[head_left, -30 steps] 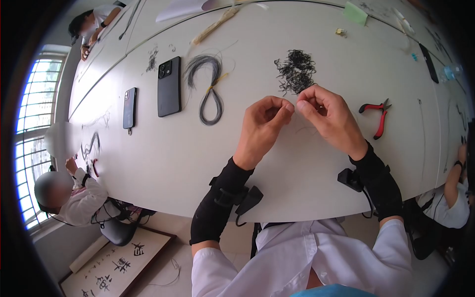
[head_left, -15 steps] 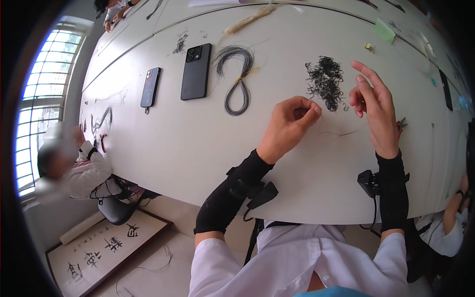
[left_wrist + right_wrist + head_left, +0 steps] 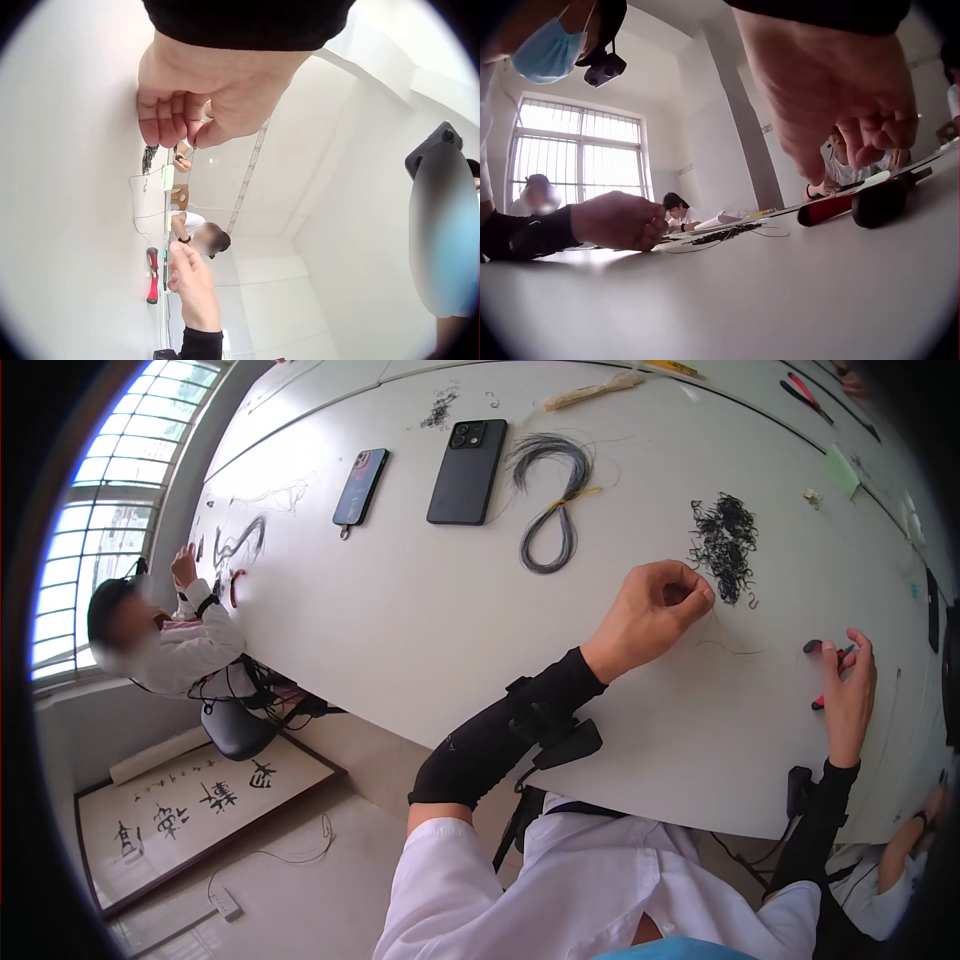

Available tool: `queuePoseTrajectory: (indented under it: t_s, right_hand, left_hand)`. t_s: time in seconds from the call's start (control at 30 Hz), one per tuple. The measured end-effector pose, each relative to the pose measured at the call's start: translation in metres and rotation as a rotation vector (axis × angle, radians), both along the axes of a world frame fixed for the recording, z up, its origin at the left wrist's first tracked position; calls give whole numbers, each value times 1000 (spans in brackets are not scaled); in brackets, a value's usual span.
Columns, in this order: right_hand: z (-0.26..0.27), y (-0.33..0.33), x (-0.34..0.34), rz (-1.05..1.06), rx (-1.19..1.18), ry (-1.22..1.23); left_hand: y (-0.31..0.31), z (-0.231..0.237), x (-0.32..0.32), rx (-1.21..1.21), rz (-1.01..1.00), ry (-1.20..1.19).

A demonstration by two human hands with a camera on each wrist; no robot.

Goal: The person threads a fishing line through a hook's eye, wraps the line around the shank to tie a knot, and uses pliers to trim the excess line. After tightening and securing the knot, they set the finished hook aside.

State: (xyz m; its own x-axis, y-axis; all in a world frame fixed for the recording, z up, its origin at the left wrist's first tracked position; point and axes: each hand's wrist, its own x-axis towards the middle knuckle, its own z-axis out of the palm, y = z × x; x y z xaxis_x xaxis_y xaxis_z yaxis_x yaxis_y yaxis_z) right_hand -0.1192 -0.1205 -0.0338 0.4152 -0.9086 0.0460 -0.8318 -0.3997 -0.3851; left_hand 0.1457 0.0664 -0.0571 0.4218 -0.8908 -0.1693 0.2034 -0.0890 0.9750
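My left hand (image 3: 648, 612) is low over the table, thumb and forefinger pinched together on a fine strand (image 3: 735, 651) that trails over the tabletop. A tiny dark tip shows at those fingertips in the left wrist view, too small to make out. Just beyond lies a heap of small black hooks (image 3: 724, 545). My right hand (image 3: 850, 695) hangs over the red-and-black pliers (image 3: 832, 210), partly covering them in the head view. Its fingers are loosely bent and hold nothing. In the left wrist view the pliers (image 3: 153, 277) lie on the table below that hand.
A bundle of grey line (image 3: 548, 550) tied with a yellow band lies left of the hooks. Two phones, one large (image 3: 467, 475) and one smaller (image 3: 360, 488), lie farther left. A small brass-coloured piece (image 3: 811, 499) sits at the back right. Other people sit around the table.
My right hand has left the left hand's fingertips and moved right to the pliers. The left hand keeps its pinch. The head view has swung to the right.
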Motion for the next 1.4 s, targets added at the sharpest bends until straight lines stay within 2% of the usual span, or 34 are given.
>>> queuePoseTrajectory:
  t_s: [0.07,0.13,0.27,0.3,0.4,0.5,0.7,0.8,0.87,0.93,1.0,1.13,1.4]
  right_hand:
    - [-15,-3,-16,32,-213,90]
    - [-15,0,-21,46,-150,30]
    - [-17,1,-27,25,-96,-33]
    - [-11,3,-25,-43,14,-6]
    - [-12,3,-29,-124,123,-16]
    - [-8,5,-29,-128,198,-125]
    - [-22,0,-28,-6,-31,-377]
    - [9,12,-12,-120,329,-522]
    - [8,7,-13,-52,528,-659]
    - [15,13,-2,3,626,-818]
    - [25,32,20,43,616,-1001]
    - [23,37,31,234,976,-1207]
    - [18,52,55,518,1198,-1144]
  left_hand:
    - [-1,3,-1,20,-14,7]
    - [1,12,1,93,-22,1]
    - [1,16,-1,72,-27,13]
    - [1,18,-1,80,-26,1]
    - [2,18,-2,83,-31,-8]
    - [2,17,-1,61,-38,-10]
    - [3,18,-1,49,-40,-5]
    - [3,19,-1,45,-39,5]
    - [2,20,-2,55,-41,13]
    - [2,21,-1,40,-51,31]
    - [3,23,-2,20,-63,60]
    - [2,24,-3,-9,-91,137]
    - [4,24,-2,-30,-121,222]
